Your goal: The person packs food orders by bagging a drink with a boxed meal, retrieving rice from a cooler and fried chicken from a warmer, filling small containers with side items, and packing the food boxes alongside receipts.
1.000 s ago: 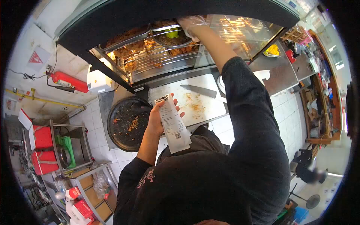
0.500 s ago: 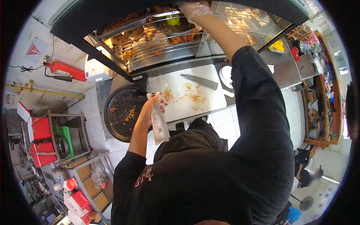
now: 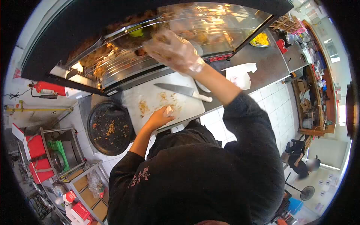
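My left hand is closed above the near edge of the white cutting board. From its fingers sticks the end of a paper slip; the rest of the slip is hidden. In a clear plastic glove, my right hand is raised before the wire racks of the lit food cabinet. Motion smears its fingers, and I cannot make out whether they hold anything. A green object lies among the food behind the racks. On the board, a knife rests beside brown crumbs.
A round black pan with crumbs stands left of the board. Yellow food in a tray and a white paper sheet are on the right counter. A seated person is at the far right.
My gloved right hand has come down and left, out of the cabinet's upper part. My left hand has lowered over the board, and the slip's printed length no longer shows. The view has shifted.
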